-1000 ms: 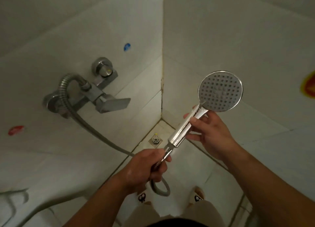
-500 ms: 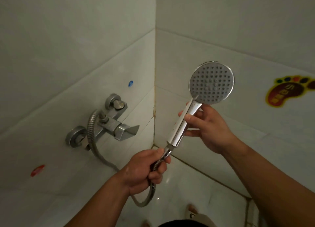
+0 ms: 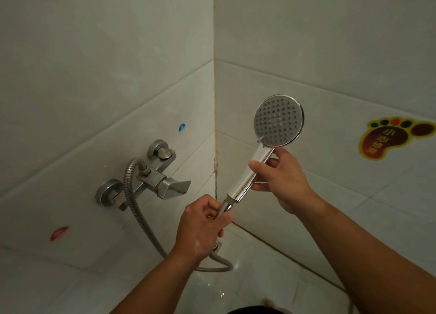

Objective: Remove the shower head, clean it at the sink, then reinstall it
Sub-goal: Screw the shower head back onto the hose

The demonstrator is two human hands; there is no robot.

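Note:
A chrome shower head (image 3: 278, 120) with a round grey spray face points toward me, held up in the tiled corner. My right hand (image 3: 283, 179) grips its shiny handle. My left hand (image 3: 203, 226) is closed around the hose nut just below the handle's end. The ribbed metal hose (image 3: 132, 195) loops from under my left hand down and back up to the wall tap (image 3: 153, 177).
The chrome tap with its lever sticks out of the left wall. A blue dot sticker (image 3: 182, 127) and a red sticker (image 3: 59, 233) sit on the left wall, a foot-shaped sticker (image 3: 391, 139) on the right wall. Wet floor tiles (image 3: 247, 287) lie below.
My view has tilted upward, so the tap and the hands sit lower in frame and the floor drain is out of sight. Both hands keep their grip; the spray face has turned slightly left.

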